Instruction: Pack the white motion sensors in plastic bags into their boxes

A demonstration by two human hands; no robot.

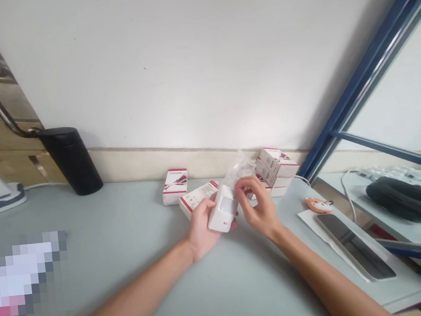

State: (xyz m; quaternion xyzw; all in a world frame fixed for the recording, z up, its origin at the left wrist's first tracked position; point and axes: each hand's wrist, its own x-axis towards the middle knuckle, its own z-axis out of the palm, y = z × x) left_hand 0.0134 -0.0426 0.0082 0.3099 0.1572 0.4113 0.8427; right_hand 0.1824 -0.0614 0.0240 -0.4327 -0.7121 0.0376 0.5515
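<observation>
Take the white device (221,216) as the middle of a clock face, with twelve o'clock toward the wall. At ten o'clock, a small white box with red trim (175,187) sits on the gray table (139,234); its printed top is covered, so its contents are hidden. Nearer in the same direction, a flat box (196,199) lies partly behind the left hand (202,228), and I cannot tell whether it holds anything. At two o'clock, a pile of similar boxes (278,171) rises close to the wall, their insides out of sight. Toward one o'clock, a crumpled clear bag (240,167) spreads from the upper end of the device; how much of the device lies inside it is unclear.

The left hand holds the device from below, thumb along its near-left edge and fingers wrapped underneath, with the smooth front facing up. The right hand (258,205), at three o'clock, is bent inward with thumb and fingertips drawn narrowly together on the bag, just beside the device's upper end.

Well apart, between nine and ten o'clock, stands a black tumbler (72,164), its top covered. Toward four o'clock, a phone (356,246) rests partly on white paper (311,220).
</observation>
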